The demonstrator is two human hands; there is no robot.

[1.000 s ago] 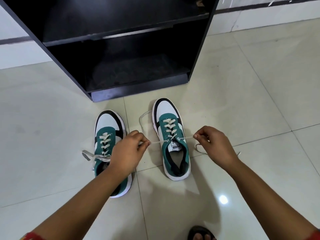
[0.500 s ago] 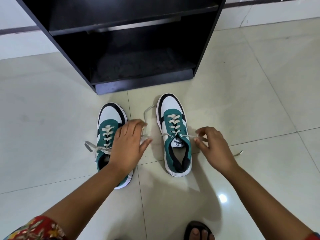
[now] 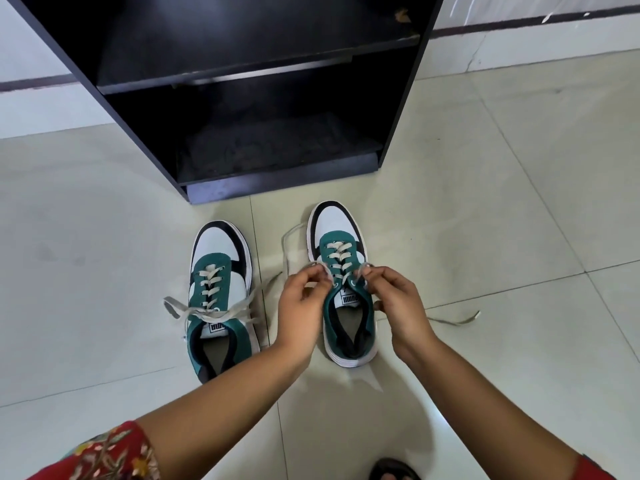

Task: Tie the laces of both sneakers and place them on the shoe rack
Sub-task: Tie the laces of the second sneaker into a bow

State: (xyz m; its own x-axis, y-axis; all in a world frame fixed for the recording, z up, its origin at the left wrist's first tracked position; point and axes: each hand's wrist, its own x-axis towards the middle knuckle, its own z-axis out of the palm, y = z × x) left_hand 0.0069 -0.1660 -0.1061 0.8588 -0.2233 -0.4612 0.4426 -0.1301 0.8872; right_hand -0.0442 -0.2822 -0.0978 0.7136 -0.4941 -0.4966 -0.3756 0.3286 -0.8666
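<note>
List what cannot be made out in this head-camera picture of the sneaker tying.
- Head view: whether a knot has formed on the right sneaker; the left hand and right hand cover its lace there.
- Left sneaker: its heel is hidden by the left forearm.
- Shoe rack: its top is cut off by the picture's upper edge; its shelves are too dark to read.

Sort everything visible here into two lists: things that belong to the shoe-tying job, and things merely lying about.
Belong to the job:
right green-and-white sneaker with cream laces, pinched by left hand and right hand
left green-and-white sneaker, laces loose
black wooden shoe rack

Merely about:
dark sandal at the bottom edge
pale tiled floor
</note>
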